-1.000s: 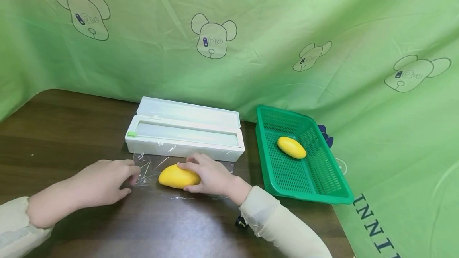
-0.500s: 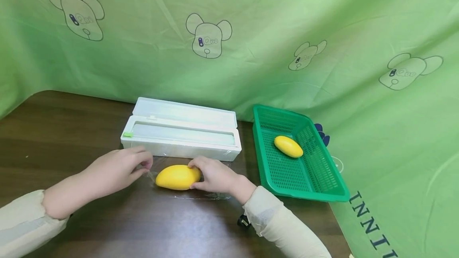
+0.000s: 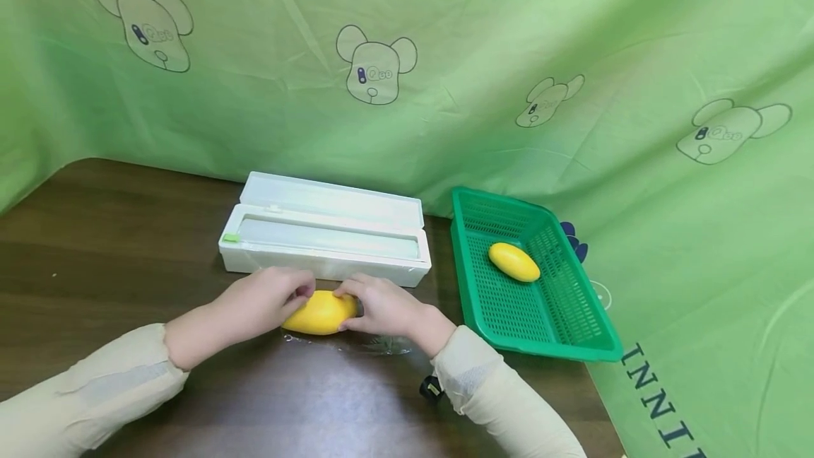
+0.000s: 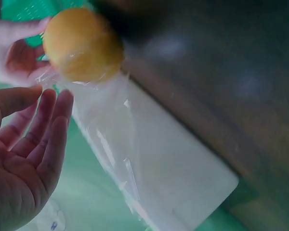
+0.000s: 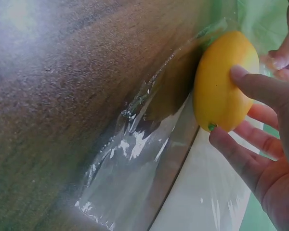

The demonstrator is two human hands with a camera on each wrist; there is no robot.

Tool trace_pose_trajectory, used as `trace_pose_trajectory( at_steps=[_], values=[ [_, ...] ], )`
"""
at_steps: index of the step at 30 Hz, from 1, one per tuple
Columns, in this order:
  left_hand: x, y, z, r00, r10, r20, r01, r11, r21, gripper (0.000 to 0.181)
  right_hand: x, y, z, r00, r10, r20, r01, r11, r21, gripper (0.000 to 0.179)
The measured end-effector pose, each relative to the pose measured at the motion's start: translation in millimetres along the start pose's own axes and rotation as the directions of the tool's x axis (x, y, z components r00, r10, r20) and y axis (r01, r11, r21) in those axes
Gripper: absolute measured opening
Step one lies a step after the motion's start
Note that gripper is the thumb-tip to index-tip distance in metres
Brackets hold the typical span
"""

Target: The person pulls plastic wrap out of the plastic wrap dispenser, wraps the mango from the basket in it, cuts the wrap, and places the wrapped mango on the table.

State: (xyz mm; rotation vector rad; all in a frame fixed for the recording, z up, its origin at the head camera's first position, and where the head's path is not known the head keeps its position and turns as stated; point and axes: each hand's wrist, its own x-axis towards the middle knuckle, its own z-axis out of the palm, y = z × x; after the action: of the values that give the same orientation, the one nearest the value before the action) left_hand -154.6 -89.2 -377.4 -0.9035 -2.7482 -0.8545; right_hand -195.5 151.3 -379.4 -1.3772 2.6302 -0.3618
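A yellow mango lies on clear plastic wrap at the middle of the table. My right hand grips its right end; in the right wrist view the thumb presses its side and a fingertip meets the small green stem spot. My left hand is at the mango's left end, thumb and fingertips pinching the lifted edge of the wrap. In the left wrist view the film rises to the left hand's fingertips and lies over that end of the fruit. Part of the mango is hidden behind the left hand.
A white wrap dispenser box with its lid raised and a green slider stands just behind the hands. To the right, a green basket holds another mango. A small black object lies beside the right sleeve. A green curtain closes off the back.
My left hand has moved right, taken hold of the wrap's left edge and drawn it up over the mango's left end. The right hand stays on the mango.
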Motion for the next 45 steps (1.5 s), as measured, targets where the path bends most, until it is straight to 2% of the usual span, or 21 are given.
trace_pose_trajectory(
  at_steps=[7,12,19,23,27,32,38,41,45],
  values=[
    [1.0,-8.0,10.6,0.999,0.0,-0.042,-0.001,0.999,-0.036,0.022,1.5,2,0,1.0,-0.01,0.01,0.009,1.0,0.023,0.045],
    [-2.1,-11.9,11.3,0.999,-0.011,-0.031,0.009,0.998,-0.068,0.015,1.6,2,-2,1.0,0.001,0.019,-0.001,1.0,0.025,0.046],
    [-4.7,-15.1,11.5,0.999,0.052,-0.01,-0.052,0.997,-0.062,0.009,1.1,3,-2,0.999,0.024,0.048,-0.024,1.0,-0.01,0.047],
    [-5.0,-16.0,11.9,0.998,0.057,-0.008,-0.058,0.996,-0.061,0.009,-2.5,3,-5,0.998,0.031,0.062,-0.029,0.999,-0.022,0.051],
    [-5.3,-16.5,12.1,0.999,0.046,-0.003,-0.047,0.997,-0.062,0.01,-14.5,7,-10,0.996,0.064,0.064,-0.063,0.998,-0.023,0.053],
    [-5.7,-17.9,11.9,0.999,0.046,-0.005,-0.046,0.997,-0.069,0.01,-40.6,14,-16,0.993,0.098,0.067,-0.098,0.995,-0.014,0.038],
    [-6.3,-19.7,10.7,0.998,0.056,-0.002,-0.056,0.995,-0.078,0.012,-69.5,23,-11,0.978,0.139,0.156,-0.141,0.99,0.005,0.036],
    [-6.8,-19.5,10.0,0.999,0.049,0.01,-0.048,0.996,-0.081,0.012,-76.2,27,-4,0.972,0.144,0.187,-0.146,0.989,-0.005,0.032],
    [-7.5,-18.5,9.7,0.999,0.038,0.027,-0.035,0.995,-0.088,0.012,-79.5,31,1,0.978,0.108,0.178,-0.106,0.994,-0.017,0.019]
  ],
)
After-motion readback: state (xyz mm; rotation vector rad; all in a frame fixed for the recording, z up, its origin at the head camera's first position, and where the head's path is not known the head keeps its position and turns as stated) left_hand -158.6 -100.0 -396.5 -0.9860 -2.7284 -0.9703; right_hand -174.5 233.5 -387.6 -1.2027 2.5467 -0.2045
